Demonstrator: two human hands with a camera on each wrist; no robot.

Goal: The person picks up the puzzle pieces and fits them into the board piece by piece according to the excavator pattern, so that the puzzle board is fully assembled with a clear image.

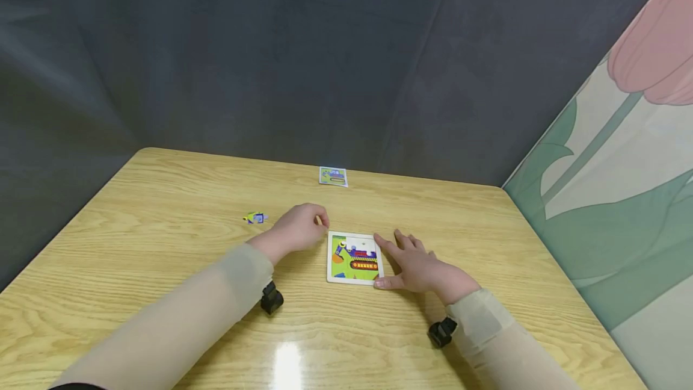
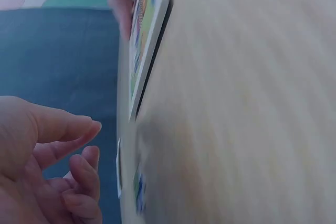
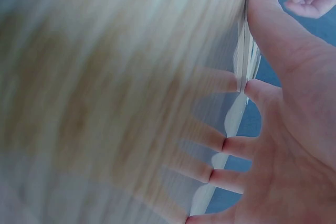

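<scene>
A square jigsaw puzzle in a white frame lies on the table, showing an excavator on a green ground. White backing shows across its upper part. Just beyond its upper left corner hovers my left hand, fingers curled and the tips of thumb and forefinger together; nothing shows between them in the left wrist view. My right hand spreads its fingers at the puzzle's right side, thumb at the lower right corner and forefinger near the upper right. The other fingertips rest on the tabletop. Loose puzzle pieces lie left of the left hand.
A small picture card with a similar excavator lies near the table's far edge. Behind the table hangs a dark curtain. A flower-patterned cloth borders the right side.
</scene>
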